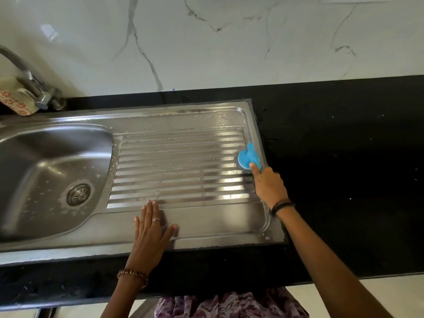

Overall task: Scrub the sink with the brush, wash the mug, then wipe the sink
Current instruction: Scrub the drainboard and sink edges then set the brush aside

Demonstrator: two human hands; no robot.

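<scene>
A stainless steel sink point(57, 157) with a ribbed drainboard point(181, 166) is set into a black counter. Soap suds dot the bowl and the drainboard. My right hand point(268, 184) grips a blue scrub brush point(247, 157) by its handle and holds it against the right end of the ribs. My left hand point(151, 232) lies flat, fingers straight, on the smooth front strip of the drainboard. A white mug point(16, 102) with red flower prints lies on its side behind the tap at the back left, partly hidden by it.
The chrome tap point(34, 86) arches over the bowl from the back left corner. The round drain strainer point(78, 194) sits in the bowl floor. Black counter point(344, 168) stretches to the right of the sink. A white marble wall point(229, 42) rises behind.
</scene>
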